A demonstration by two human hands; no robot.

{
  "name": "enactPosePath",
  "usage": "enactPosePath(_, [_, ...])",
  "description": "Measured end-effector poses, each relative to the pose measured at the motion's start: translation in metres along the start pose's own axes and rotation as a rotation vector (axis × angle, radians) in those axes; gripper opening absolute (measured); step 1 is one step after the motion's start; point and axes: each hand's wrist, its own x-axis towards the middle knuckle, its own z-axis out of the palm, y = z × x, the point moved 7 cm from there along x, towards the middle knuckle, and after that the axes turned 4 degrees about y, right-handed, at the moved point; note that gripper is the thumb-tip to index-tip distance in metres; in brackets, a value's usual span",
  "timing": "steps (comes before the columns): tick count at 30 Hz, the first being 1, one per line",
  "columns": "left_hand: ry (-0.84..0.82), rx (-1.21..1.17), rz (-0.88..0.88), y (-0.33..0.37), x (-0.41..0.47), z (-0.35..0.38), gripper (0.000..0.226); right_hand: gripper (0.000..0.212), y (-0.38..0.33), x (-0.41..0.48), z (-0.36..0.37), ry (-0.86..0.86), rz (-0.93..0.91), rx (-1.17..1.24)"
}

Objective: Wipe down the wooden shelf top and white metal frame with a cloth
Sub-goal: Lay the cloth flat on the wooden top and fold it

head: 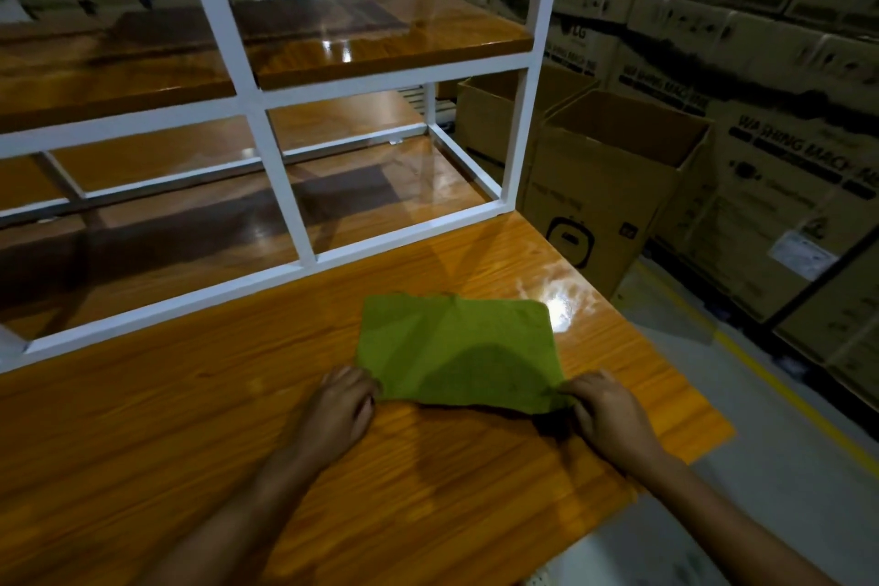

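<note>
The green cloth [456,355] lay flat on the wooden shelf top [190,419], just in front of the white metal frame [266,133]. The left hand [340,409] pinched its near left corner and the right hand [601,412] its near right corner, fingers curled. Open cardboard boxes [613,186] stood beside the shelf

Cloth [456,347] lay flat on shelf top [190,419], toward its right end. Left hand [335,409] pinched cloth's near left corner, right hand [606,414] its near right corner. Metal frame [280,167] stood on shelf top behind cloth, carrying upper board [380,38]. Open boxes [613,186] sat on floor right of shelf top; stacked cartons [761,38] rose behind them.
</note>
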Motion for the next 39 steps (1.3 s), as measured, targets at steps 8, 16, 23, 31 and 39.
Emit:
enactPosePath(8, [0.030, -0.255, -0.194, -0.006, 0.037, -0.048, 0.018, 0.022, 0.010, 0.023, -0.032, -0.023, 0.242, 0.229])
enactPosePath(16, [-0.097, 0.018, -0.280, -0.034, 0.146, -0.047, 0.019, 0.016, 0.040, 0.118, -0.020, 0.066, 0.486, 0.320])
enactPosePath(23, [-0.063, 0.157, -0.615, -0.067, 0.116, -0.024, 0.027, 0.059, 0.053, 0.099, 0.018, -0.005, 0.715, 0.099])
enactPosePath(31, [-0.075, -0.005, -0.829, -0.055, 0.082, -0.003, 0.046, 0.022, 0.026, 0.084, 0.033, -0.058, 0.836, 0.074])
enactPosePath(39, [-0.026, -0.131, -0.890, -0.047, 0.094, 0.002, 0.038, 0.012, 0.020, 0.086, 0.042, -0.060, 0.962, 0.175])
